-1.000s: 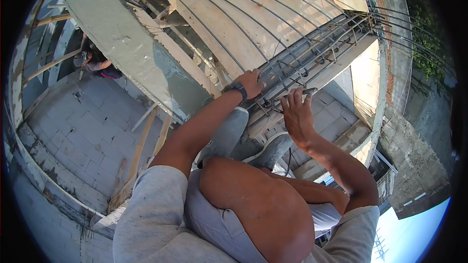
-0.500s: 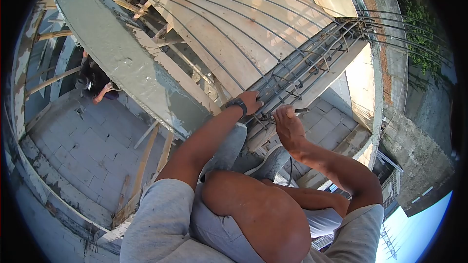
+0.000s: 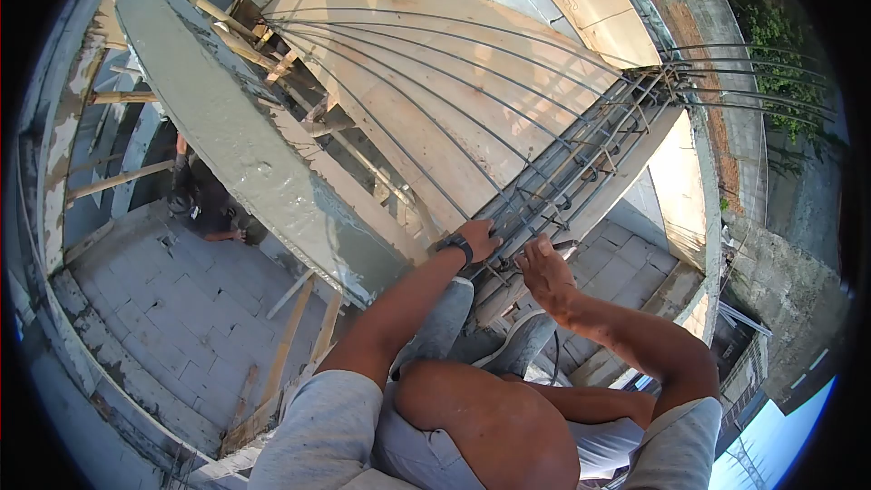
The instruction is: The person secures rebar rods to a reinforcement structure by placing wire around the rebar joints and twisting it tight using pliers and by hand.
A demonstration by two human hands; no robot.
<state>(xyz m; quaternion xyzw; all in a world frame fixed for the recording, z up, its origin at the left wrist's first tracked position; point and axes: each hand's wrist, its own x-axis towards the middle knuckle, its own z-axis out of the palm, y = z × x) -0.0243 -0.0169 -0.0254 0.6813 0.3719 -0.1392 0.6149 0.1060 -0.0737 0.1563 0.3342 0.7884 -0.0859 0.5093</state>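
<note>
My left hand (image 3: 477,240), with a dark watch on its wrist, rests at the near end of a long rebar cage (image 3: 567,183), its fingers curled over a bar. My right hand (image 3: 547,274) is beside it on the right, raised against the cage's near end. A dark tool handle (image 3: 566,249) sticks out past its fingers; the rest of the tool is hidden. Thin curved bars (image 3: 399,95) fan out from the cage over a plywood panel (image 3: 435,54).
A wet concrete beam (image 3: 245,159) runs diagonally at the left. Below it, a person (image 3: 204,204) crouches on a block floor (image 3: 172,308). Wooden props (image 3: 290,336) stand near the beam. A second block floor (image 3: 626,259) lies below at the right, and bar ends project at the upper right.
The view has tilted, so the cage and both hands sit lower in it. My right hand has turned and closed in toward the cage. The person below has shifted posture.
</note>
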